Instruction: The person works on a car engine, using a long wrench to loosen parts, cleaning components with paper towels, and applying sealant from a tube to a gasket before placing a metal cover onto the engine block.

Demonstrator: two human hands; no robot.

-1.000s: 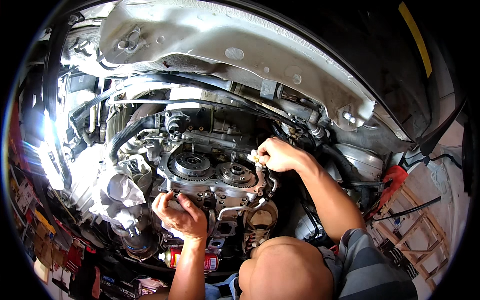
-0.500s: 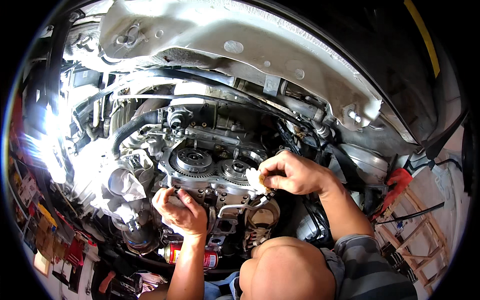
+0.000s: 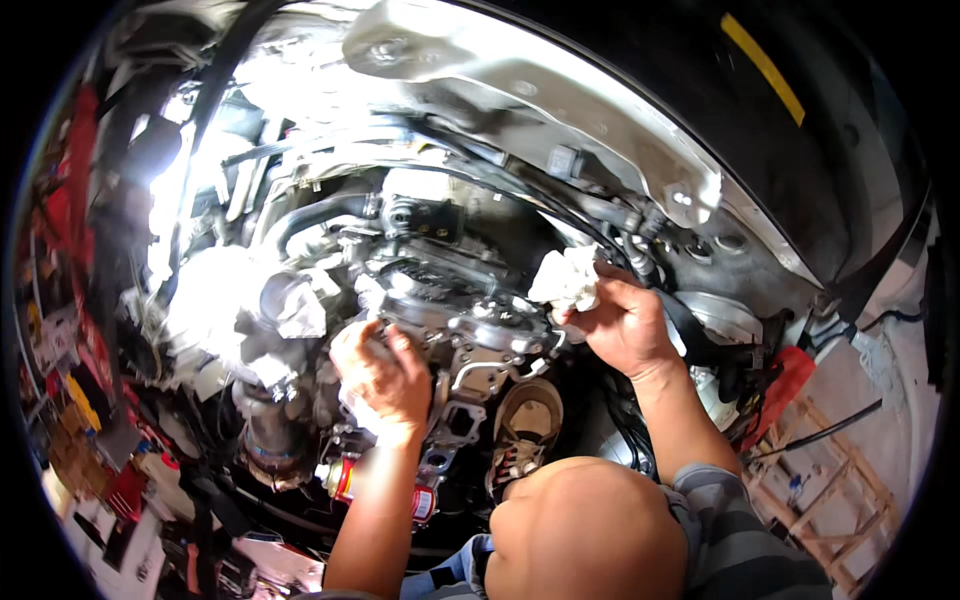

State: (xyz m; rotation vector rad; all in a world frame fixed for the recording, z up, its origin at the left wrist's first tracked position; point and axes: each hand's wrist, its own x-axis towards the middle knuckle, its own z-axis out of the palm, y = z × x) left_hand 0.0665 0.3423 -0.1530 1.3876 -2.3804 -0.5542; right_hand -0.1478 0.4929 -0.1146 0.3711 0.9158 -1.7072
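Observation:
My right hand (image 3: 630, 325) pinches a crumpled white paper towel or rag (image 3: 568, 280) above the right end of an opened engine (image 3: 450, 310). My left hand (image 3: 388, 375) rests at the engine's near left edge with curled fingers. Something pale shows beside and under those fingers, too blurred to name. Round gears on the engine's top are smeared by motion. Below my left hand, a red spray can (image 3: 425, 502) lies partly hidden behind my forearm.
A shoe (image 3: 527, 430) stands at the engine's near side, below a large bare rounded shape, probably a bent knee (image 3: 590, 530). A black hose (image 3: 320, 215) curves behind the engine. Bright light glares at left. A red funnel-like thing (image 3: 780, 395) and a wooden frame (image 3: 830, 490) are right.
My right hand has lifted the white wad up and away from the gears, turning it. The view has shifted and tilted; my left hand stays by the engine's left edge.

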